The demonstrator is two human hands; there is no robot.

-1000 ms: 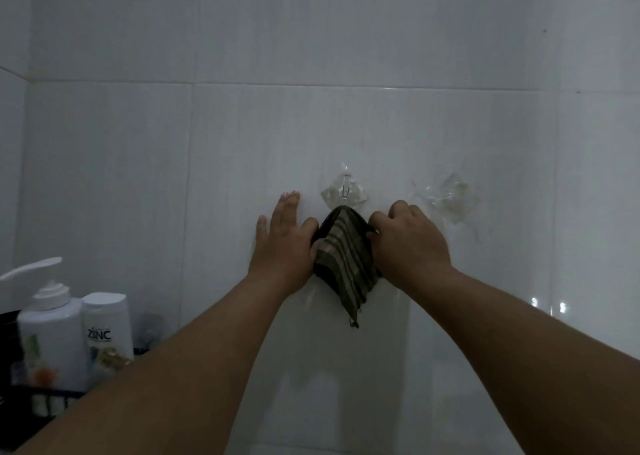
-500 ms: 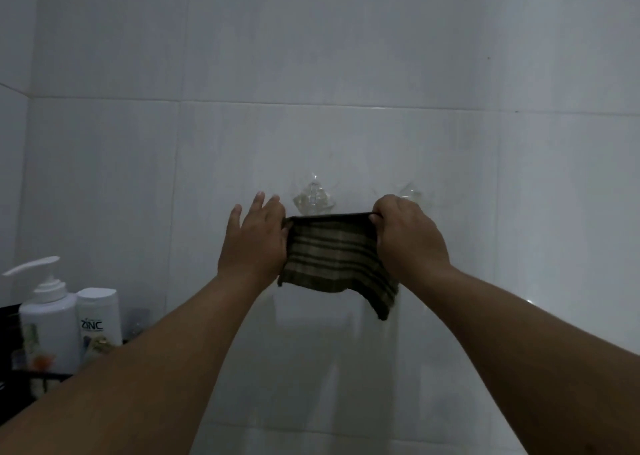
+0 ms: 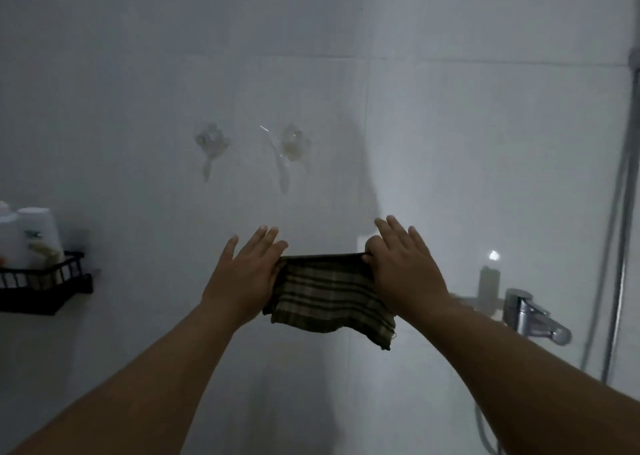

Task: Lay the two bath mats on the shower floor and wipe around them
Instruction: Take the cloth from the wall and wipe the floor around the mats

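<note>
Head view: striped cloth (image 3: 330, 298) stretched between left hand (image 3: 244, 276) and right hand (image 3: 403, 271), top corners pinched, remaining fingers spread.
Two clear hooks (image 3: 291, 146) above hands; mats unseen. Advisable: keep edge taut, grip even.

Dim white-tiled wall (image 3: 450, 143), two clear hooks (image 3: 291, 144), black wire caddy (image 3: 45, 281) at left, chrome tap (image 3: 533, 311) at right.
</note>
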